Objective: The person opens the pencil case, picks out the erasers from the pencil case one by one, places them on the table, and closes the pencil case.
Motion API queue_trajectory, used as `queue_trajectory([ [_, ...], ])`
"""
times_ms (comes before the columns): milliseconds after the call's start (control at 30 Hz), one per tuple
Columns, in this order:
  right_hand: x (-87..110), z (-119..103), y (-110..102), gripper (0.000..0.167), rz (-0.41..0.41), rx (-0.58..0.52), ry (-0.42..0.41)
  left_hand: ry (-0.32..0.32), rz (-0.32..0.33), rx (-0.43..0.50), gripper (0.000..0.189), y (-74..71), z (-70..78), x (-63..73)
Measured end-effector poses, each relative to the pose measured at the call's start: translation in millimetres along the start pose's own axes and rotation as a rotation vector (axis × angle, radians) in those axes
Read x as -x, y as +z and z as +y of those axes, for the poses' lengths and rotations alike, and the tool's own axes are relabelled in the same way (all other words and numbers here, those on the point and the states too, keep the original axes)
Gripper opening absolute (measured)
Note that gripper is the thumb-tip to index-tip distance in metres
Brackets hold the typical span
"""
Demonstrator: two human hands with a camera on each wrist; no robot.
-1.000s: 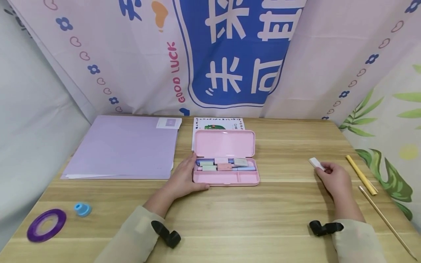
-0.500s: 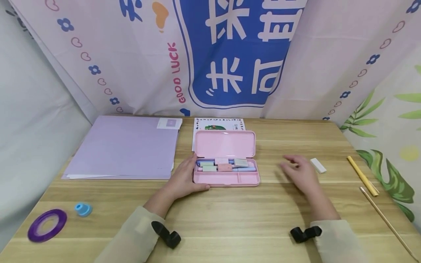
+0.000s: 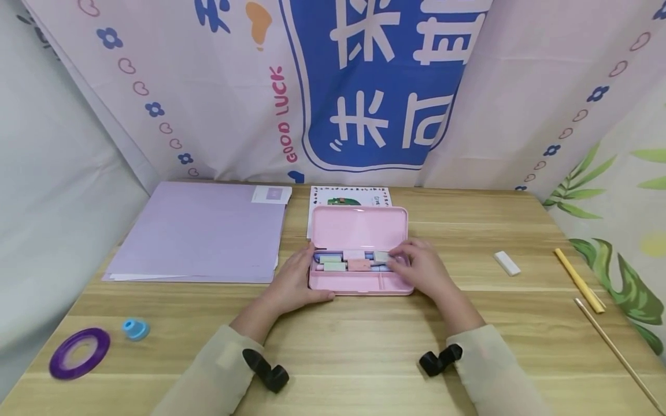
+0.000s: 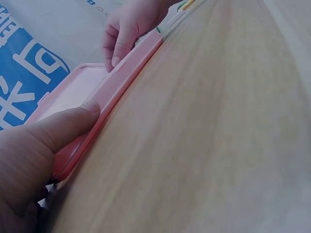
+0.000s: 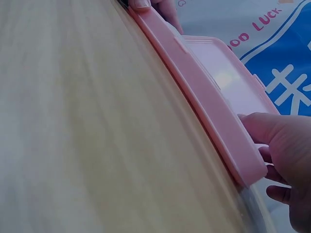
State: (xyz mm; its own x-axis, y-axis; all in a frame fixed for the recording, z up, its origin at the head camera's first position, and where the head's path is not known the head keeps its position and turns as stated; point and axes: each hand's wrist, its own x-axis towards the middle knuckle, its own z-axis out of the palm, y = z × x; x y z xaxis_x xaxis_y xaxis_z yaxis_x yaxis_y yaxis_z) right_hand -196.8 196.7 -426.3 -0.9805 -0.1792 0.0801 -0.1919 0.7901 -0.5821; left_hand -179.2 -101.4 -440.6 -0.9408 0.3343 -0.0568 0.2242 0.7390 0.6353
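Note:
A pink pencil case lies with its lid raised in the head view. Inside are several small blocks that look like erasers, above bluish pens. My left hand holds the case's left end, its thumb along the front wall in the left wrist view. My right hand reaches into the right end of the case, thumb and index finger pinching a grey eraser. In the right wrist view the case wall hides those fingertips. A white eraser lies on the table to the right.
A lilac folder with papers lies left, and a printed card is behind the case. A purple ring and blue cap-like piece sit front left. A yellow stick-like item and thin rod lie right.
My right hand has let go of the white eraser on the table and moved left into the pencil case, to the grey eraser. The left hand has stayed on the case.

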Motion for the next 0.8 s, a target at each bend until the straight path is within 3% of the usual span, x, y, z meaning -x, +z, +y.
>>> queue_trajectory([
  [267, -3.7, -4, 2, 0.033, -0.040, 0.041, 0.041, 0.006, 0.008, -0.012, 0.124, 0.7, -0.4, -0.5],
  [600, -0.8, -7, 3, 0.028, 0.006, 0.072, -0.031, 0.003, 0.005, -0.002, 0.124, 1.3, 0.2, -0.8],
  [800, -0.3, -11, 5, 0.029, -0.014, 0.047, 0.009, 0.003, 0.004, 0.004, 0.125, 0.5, 0.5, 0.0],
])
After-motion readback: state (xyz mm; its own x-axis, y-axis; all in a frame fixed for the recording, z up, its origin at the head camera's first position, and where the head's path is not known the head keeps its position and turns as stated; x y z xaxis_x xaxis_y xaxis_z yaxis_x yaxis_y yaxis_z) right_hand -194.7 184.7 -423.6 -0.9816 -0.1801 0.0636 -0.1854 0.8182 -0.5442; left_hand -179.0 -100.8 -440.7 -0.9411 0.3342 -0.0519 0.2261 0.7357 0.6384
